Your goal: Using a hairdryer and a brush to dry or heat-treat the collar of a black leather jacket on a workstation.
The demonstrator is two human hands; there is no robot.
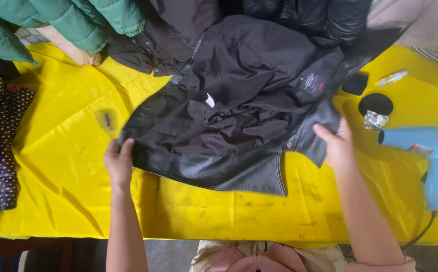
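We note the left hand (119, 162) pinching one edge of the crumpled black leather jacket (234, 106); the right hand (337, 143) grips the opposite edge. The jacket lies between them on the yellow plastic sheet (63, 166), a pale-blue hair dryer (433, 151) just right of the right hand.

You face a table (53, 201) under a yellow cover (68, 151) — bright, even light on it. Below the table's near edge, grey floor (171, 254) shows.

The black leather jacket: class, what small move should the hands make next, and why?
Probably pull the black leather jacket taut and flat. The left hand and right hand grip opposite edges, and its lining bunches in wrinkles between them.
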